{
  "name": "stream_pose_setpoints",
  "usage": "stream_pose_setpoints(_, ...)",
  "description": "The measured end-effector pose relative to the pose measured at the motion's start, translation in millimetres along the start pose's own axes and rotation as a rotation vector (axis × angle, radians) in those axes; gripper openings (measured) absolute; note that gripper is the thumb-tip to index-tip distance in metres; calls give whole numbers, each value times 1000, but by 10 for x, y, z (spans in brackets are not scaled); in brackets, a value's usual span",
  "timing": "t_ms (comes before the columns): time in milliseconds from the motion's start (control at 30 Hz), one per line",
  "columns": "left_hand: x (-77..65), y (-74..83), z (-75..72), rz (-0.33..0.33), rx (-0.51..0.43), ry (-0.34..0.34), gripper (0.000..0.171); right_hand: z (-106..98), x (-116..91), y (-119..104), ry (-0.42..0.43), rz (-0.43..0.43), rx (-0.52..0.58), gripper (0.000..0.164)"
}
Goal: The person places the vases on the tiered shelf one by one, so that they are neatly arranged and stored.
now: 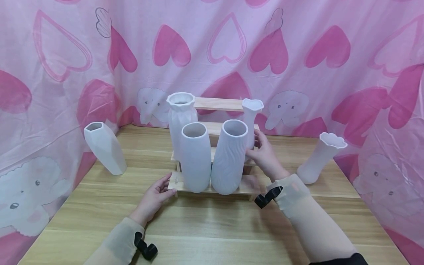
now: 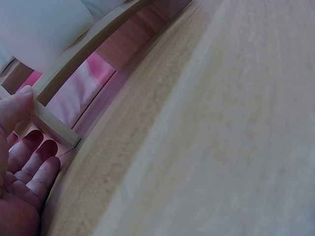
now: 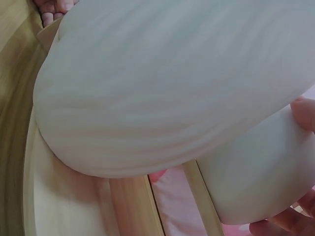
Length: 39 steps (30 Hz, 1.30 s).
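- Three wavy-rimmed white vases [image 1: 182, 117] [image 1: 250, 119] [image 1: 317, 162]
- Two round-rimmed white vases [image 1: 196, 162] [image 1: 229, 162]
- One angular-rimmed white vase [image 1: 107, 149], making six vases altogether
- One wooden stand [image 1: 251, 184], seemingly of four boards [image 1: 218, 104], though vases partly hide them
- Two grips [image 1: 153, 198] [image 1: 266, 155], left and right
- Two black wrist devices [image 1: 150, 251] [image 1: 262, 201]
- One counter [image 1: 198, 235]

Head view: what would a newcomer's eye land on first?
Probably the pink heart-print cloth across the background. Next, the four white vases clustered at the stepped wooden stand mid-picture, flanked by a faceted vase at left and a scallop-rimmed vase at right. Then the hands: left hand at the stand's front left corner, right hand gripping the slim vase at rear right.
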State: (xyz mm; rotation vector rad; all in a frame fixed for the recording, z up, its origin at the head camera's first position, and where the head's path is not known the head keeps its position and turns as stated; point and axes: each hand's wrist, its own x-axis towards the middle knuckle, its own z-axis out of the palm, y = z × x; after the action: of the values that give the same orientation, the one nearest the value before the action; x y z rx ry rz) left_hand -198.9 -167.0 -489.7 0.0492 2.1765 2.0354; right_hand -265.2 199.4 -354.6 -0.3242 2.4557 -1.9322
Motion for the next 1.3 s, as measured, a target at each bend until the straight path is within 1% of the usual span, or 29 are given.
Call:
stream_pose_setpoints(333,2,10,1,-5,9,6,75,-11,-6,41,-4,-18,-7,77)
stream_pose_setpoints(400,3,8,3,-6,11,6,75,-26,-10,58,-9,-18,9,76)
stream_pose_setpoints(533,8,-1,1,-5,11,3,75,-67,-35,97,-14,-31,79,71)
stream_pose_setpoints(633,11,-7,-1,-4,13,1,74,-106,-70,117,9,-56,104,68)
stream_pose_setpoints(833,7,-6,-4,4,8,0,75,-220,-163,146,84,-98,28,65)
stream_pose_setpoints(967,5,-10,-7,8,4,0,75,-306,-243,191,161,-111,-33,61)
stream_pose_setpoints(1033,5,-12,-8,8,4,1,75,-348,-292,215,218,-109,-51,60)
stream_pose_setpoints(1133,5,-14,-7,11,6,2,75,-425,-375,269,329,-87,-74,57)
stream_pose_setpoints(1200,6,-15,-6,13,8,3,74,-490,-429,323,419,-65,-76,53)
stream_pose_setpoints(1300,4,-13,-2,15,10,6,74,-589,-501,420,580,-43,-8,45)
